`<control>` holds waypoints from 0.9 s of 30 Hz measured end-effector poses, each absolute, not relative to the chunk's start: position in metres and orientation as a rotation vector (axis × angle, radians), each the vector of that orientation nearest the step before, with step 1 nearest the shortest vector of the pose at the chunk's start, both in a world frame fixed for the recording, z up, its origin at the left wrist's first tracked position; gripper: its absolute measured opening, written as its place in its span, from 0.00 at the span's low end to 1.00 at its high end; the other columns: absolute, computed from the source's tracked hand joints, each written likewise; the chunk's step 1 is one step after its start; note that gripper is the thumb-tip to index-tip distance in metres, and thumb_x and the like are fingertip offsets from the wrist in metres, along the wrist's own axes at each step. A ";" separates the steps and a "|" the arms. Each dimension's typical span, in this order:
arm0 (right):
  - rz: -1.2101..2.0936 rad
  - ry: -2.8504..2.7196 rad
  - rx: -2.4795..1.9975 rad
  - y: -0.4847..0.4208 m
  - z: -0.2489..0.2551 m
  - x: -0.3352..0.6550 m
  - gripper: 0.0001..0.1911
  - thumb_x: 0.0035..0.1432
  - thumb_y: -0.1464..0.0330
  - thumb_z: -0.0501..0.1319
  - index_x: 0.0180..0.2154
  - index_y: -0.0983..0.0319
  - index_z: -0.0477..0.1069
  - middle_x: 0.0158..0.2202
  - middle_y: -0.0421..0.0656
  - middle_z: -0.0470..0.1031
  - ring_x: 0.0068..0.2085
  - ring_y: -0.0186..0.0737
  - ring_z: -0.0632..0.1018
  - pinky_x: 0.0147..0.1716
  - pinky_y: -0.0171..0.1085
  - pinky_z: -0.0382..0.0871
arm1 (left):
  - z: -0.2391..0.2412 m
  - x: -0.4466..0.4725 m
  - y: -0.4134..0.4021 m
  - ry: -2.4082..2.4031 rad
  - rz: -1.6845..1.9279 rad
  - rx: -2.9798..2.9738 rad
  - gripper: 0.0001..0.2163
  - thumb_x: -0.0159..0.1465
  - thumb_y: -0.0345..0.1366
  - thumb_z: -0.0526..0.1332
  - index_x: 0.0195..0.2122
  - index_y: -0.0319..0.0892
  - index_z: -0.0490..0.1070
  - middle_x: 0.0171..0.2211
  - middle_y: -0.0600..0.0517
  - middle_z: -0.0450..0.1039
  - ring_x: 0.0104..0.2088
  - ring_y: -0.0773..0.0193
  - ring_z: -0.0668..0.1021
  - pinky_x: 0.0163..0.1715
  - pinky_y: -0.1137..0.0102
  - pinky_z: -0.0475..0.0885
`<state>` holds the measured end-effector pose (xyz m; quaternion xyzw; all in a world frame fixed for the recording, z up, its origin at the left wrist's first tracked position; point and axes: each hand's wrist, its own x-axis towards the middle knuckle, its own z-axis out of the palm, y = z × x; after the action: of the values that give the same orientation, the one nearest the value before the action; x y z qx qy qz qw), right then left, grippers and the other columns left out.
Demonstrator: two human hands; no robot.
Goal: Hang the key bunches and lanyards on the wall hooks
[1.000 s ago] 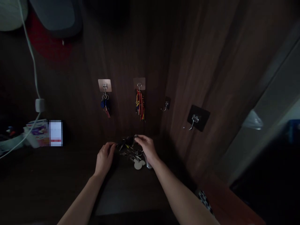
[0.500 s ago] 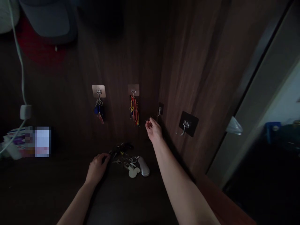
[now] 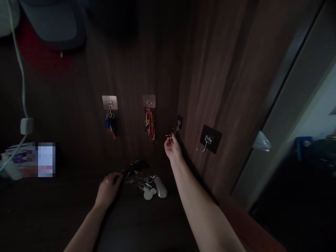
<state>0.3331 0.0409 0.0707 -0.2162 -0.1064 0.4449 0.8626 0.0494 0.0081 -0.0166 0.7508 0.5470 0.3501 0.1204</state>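
Observation:
My right hand [image 3: 172, 147] is raised to the dark wood wall, pinching a small metal key or ring [image 3: 169, 134] just below a small black-plated hook [image 3: 179, 123]. My left hand [image 3: 108, 189] lies on the dark tabletop [image 3: 131, 224], its fingertips against the left end of a loose bunch of keys [image 3: 138, 173]. Attached to that bunch are a white mouse-head tag [image 3: 148, 193] and a silver oval fob [image 3: 161, 187]. Whether my left fingers grip a key is hidden.
Two adhesive hooks hold keys with a blue fob [image 3: 110, 124] and colourful cords [image 3: 150, 124]. A black square hook [image 3: 210, 139] is further right. A white cable [image 3: 22, 87] and blurred boxes [image 3: 28, 160] are at left; a door frame [image 3: 283, 105] is at right.
My right hand has left the key bunch and risen to the small hook, coming slightly closer in the last half second. My left hand stays by the keys, and the view has shifted slightly.

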 end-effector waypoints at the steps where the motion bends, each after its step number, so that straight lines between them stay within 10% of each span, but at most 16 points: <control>1: 0.929 -0.224 -0.456 0.040 0.068 0.333 0.06 0.53 0.70 0.62 0.27 0.59 0.65 0.21 0.33 0.67 0.22 0.24 0.71 0.21 0.23 0.70 | -0.017 0.049 0.009 1.600 1.014 2.189 0.13 0.59 0.43 0.50 0.33 0.45 0.72 0.36 0.49 0.75 0.40 0.56 0.75 0.41 0.64 0.68; 27: 1.022 -0.460 -0.787 -0.003 0.009 0.293 0.13 0.39 0.71 0.67 0.32 0.56 0.75 0.30 0.37 0.75 0.28 0.27 0.72 0.23 0.26 0.65 | -0.020 0.049 0.009 1.609 0.995 2.205 0.12 0.61 0.40 0.50 0.34 0.44 0.72 0.36 0.49 0.74 0.40 0.58 0.75 0.42 0.67 0.67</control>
<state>0.2934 -0.0032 0.0088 -0.3636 -0.2123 0.4719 0.7746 0.0487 0.0091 -0.0196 0.7537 0.5500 0.3400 0.1177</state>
